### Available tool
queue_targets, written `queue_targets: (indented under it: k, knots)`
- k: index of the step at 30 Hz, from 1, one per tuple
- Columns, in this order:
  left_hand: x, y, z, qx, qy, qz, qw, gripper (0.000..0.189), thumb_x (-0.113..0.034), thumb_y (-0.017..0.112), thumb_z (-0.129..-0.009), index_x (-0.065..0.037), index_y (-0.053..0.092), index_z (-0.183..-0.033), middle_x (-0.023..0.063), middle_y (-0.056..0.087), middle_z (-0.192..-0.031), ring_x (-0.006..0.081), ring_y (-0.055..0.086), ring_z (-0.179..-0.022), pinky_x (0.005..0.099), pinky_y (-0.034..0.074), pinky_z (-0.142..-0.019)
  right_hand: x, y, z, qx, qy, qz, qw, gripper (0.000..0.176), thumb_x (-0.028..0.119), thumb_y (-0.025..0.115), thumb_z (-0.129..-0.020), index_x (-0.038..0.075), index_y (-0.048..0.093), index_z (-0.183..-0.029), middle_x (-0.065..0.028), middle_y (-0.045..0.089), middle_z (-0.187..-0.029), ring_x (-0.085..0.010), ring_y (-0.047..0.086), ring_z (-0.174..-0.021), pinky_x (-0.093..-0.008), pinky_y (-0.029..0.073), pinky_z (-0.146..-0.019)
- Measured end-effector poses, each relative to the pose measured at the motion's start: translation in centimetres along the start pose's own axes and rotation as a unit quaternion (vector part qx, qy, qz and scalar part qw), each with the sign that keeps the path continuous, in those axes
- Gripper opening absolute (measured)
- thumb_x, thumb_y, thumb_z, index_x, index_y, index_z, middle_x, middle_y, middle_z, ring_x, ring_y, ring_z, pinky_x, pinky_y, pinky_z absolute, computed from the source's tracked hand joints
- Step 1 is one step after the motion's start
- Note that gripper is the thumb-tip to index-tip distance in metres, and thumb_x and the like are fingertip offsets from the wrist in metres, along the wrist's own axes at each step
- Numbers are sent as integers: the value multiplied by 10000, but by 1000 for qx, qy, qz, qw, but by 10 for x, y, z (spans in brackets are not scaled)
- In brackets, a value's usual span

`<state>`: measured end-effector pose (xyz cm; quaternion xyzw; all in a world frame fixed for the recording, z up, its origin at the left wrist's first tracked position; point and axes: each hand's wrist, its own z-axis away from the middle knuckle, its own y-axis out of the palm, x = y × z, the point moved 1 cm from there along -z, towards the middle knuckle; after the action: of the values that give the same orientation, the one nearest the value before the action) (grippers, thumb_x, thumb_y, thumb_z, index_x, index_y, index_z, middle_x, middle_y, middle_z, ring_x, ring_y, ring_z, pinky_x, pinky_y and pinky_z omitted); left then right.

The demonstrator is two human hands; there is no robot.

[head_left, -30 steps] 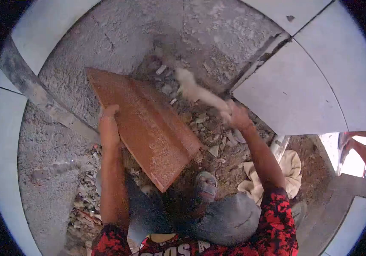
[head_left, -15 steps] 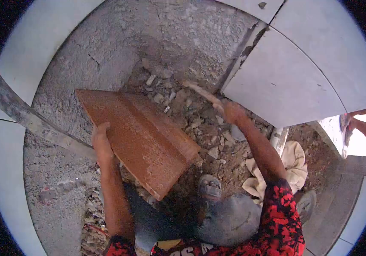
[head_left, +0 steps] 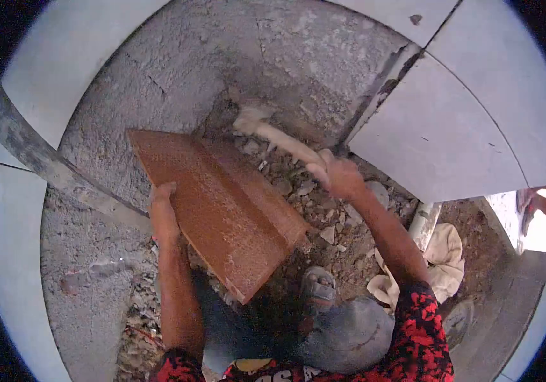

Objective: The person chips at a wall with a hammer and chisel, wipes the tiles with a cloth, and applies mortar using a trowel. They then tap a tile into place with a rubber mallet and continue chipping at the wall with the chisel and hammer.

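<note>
My left hand [head_left: 164, 210] grips the left edge of a reddish-brown tile [head_left: 225, 213], thumb on its face and the other fingers behind it. The tile is tilted over the rubble, its rough, dusty, ridged face towards me. In my right hand [head_left: 344, 178] is the pale, dusty handle of a hammer [head_left: 289, 143]. Its head is smeared by motion and points to the far corner, beyond the tile's upper right edge. The hammer and the tile look apart.
Broken rubble [head_left: 327, 219] covers the ground between rough grey walls. A long grey bar [head_left: 72, 175] slants in at left. White tiles [head_left: 448, 121] line the right wall; a pale pipe [head_left: 424, 226] and a cream cloth [head_left: 446, 258] lie below. Another person's arm [head_left: 545, 210] shows far right.
The hammer has swung, its head end now lower and nearer the corner rubble, with my right hand slightly lower. My left hand keeps its hold on the tile; the whole view has shifted slightly.
</note>
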<state>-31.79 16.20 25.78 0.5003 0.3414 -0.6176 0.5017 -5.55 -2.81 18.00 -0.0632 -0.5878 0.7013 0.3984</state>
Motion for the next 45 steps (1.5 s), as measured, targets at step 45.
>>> queue_targets:
  k: [45]
  knots:
    - [7, -1, -7, 33, 10, 17, 999, 293, -145, 473, -740, -15, 489, -1002, 91, 557, -867, 203, 565, -737, 317, 460, -660, 58, 5, -36, -178, -227, -152, 945, 503, 458, 429, -827, 13, 397, -1061, -255, 566, -802, -413, 535, -857, -475, 408, -705]
